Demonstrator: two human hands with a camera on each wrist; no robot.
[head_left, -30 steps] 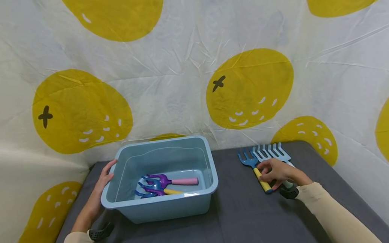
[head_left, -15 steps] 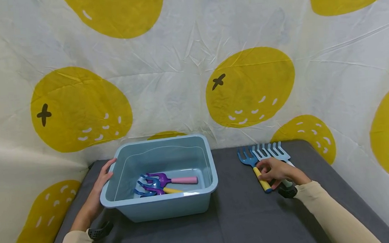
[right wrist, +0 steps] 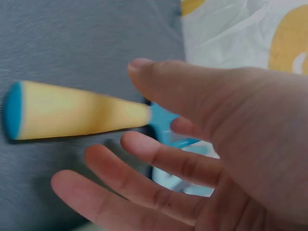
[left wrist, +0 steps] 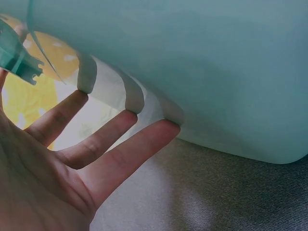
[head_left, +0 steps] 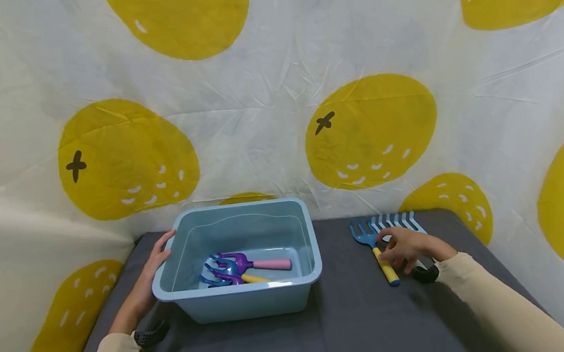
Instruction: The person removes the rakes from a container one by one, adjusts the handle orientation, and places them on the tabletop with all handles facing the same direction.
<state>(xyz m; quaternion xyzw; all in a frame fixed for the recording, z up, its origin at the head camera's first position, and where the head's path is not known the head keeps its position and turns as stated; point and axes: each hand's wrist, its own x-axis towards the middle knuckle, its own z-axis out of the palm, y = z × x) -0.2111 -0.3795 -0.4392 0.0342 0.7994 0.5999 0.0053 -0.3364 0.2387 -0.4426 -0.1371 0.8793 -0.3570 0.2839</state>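
A blue hand fork (head_left: 387,269) with a yellow handle lies on the dark cloth at the right. My right hand (head_left: 407,246) hovers over it, thumb on one side of the handle and fingers spread on the other. In the right wrist view a gap shows between the fingers and the yellow handle (right wrist: 82,110). Under and beside this hand lies a pale blue rake (head_left: 415,224), its handle mostly hidden. My left hand (head_left: 144,278) rests against the left side of a light blue plastic tub (head_left: 237,304). Straight fingertips (left wrist: 171,126) touch the tub's outer wall in the left wrist view.
Inside the tub lie a purple fork with a pink handle (head_left: 272,264), a blue fork with a yellow handle (head_left: 255,279) and another purple piece, partly overlapped. The dark table cloth (head_left: 341,313) meets a white curtain (head_left: 255,145) printed with yellow fruit at the back.
My right thumb and fingers have spread apart and drawn slightly off the yellow handle. The head view has shifted a little. The left hand and tub stay in place.
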